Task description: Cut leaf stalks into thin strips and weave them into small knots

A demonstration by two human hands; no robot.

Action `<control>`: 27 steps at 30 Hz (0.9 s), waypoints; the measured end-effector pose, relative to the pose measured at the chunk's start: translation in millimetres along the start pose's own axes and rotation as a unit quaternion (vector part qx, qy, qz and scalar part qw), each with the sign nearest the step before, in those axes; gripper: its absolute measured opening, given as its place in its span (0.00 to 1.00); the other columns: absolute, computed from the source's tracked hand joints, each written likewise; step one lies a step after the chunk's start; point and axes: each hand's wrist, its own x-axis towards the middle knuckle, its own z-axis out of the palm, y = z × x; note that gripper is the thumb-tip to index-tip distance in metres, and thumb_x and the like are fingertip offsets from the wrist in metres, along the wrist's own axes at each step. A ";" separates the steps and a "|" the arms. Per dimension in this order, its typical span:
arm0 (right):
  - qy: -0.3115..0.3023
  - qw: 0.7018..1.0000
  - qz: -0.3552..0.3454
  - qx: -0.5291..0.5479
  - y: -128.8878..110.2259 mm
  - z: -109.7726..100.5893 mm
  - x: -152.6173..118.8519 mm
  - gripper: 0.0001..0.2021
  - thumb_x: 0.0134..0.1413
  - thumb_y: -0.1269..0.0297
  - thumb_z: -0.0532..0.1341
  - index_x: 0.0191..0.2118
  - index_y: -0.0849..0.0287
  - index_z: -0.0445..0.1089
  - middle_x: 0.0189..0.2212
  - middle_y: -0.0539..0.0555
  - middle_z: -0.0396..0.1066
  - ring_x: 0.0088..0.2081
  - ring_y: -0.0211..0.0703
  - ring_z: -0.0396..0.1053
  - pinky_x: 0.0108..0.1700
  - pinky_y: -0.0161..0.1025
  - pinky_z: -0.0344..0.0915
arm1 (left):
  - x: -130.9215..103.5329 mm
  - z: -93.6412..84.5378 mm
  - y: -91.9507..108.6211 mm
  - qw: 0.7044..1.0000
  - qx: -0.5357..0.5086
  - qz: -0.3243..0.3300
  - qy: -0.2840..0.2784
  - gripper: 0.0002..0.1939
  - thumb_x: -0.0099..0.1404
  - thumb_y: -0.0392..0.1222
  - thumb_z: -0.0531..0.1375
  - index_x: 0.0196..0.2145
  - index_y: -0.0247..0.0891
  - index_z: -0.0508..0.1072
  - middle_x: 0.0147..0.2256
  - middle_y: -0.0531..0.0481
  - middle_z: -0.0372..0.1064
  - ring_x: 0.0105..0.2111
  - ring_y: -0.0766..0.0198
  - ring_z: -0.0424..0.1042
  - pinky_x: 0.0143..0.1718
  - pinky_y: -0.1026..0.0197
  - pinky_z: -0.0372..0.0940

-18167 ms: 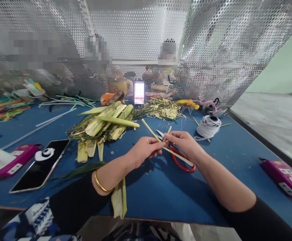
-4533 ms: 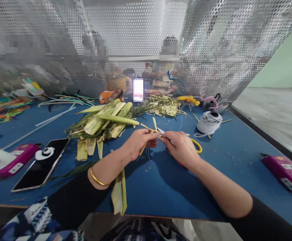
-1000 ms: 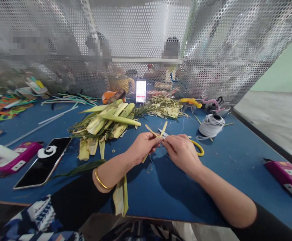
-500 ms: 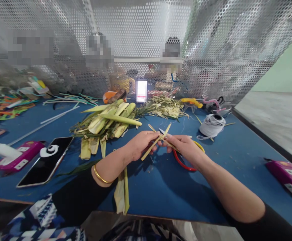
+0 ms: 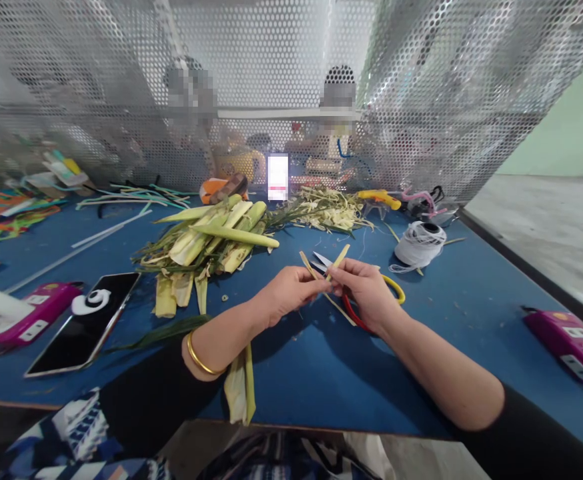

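Note:
Above the blue table, my left hand pinches crossed pale leaf strips. My right hand meets it fingertip to fingertip and also grips the strips. One strip end points up left, another up right, and one hangs down to the right under the hands. Scissors with a red and a yellow handle lie under and behind my right hand, blades pointing up left; whether that hand touches them I cannot tell. Left of my hands is a pile of green husks.
White thread spool at right, shredded leaves and yellow tool behind. Phone and purple power strip at left, another power strip at far right. Mesh screen behind, with people beyond it.
My right hand has turned and closed in on my left hand's fingertips. The strip that slanted down left across the fingers no longer shows there. More of the scissor blades shows. The view has shifted slightly.

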 end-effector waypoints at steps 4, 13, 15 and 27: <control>0.051 0.997 -0.055 -0.022 5.1 2.5 0.6 0.13 0.37 0.60 0.67 0.18 0.59 0.64 0.15 0.46 0.63 0.18 0.32 0.58 0.23 0.33 0.56 | -1.8 2.8 2.1 1.000 -0.007 -0.008 -0.005 0.09 0.52 0.43 0.63 0.23 0.34 0.72 0.15 0.59 0.53 0.17 0.74 0.48 0.20 0.65 0.40; 0.032 0.995 -0.081 -0.046 -0.3 -2.6 2.4 0.12 0.40 0.58 0.66 0.19 0.59 0.65 0.16 0.46 0.64 0.19 0.32 0.59 0.24 0.34 0.57 | -1.5 -0.2 1.8 0.998 -0.051 -0.017 -0.045 0.13 0.54 0.48 0.62 0.24 0.34 0.70 0.17 0.57 0.55 0.16 0.75 0.46 0.18 0.65 0.37; 0.010 0.996 -0.075 -0.057 -5.4 -6.7 4.1 0.14 0.41 0.56 0.66 0.19 0.59 0.65 0.16 0.47 0.64 0.19 0.32 0.59 0.24 0.34 0.57 | -0.7 -1.1 1.3 0.996 -0.076 -0.018 -0.052 0.15 0.57 0.51 0.59 0.25 0.34 0.69 0.19 0.56 0.56 0.16 0.75 0.45 0.18 0.65 0.37; -0.043 0.996 -0.031 -0.065 -5.3 -0.7 0.6 0.15 0.36 0.55 0.70 0.27 0.61 0.73 0.18 0.47 0.67 0.22 0.33 0.61 0.26 0.34 0.58 | -2.9 1.9 2.1 1.000 0.006 0.012 0.003 0.16 0.59 0.50 0.58 0.22 0.34 0.69 0.17 0.57 0.56 0.17 0.73 0.48 0.21 0.65 0.42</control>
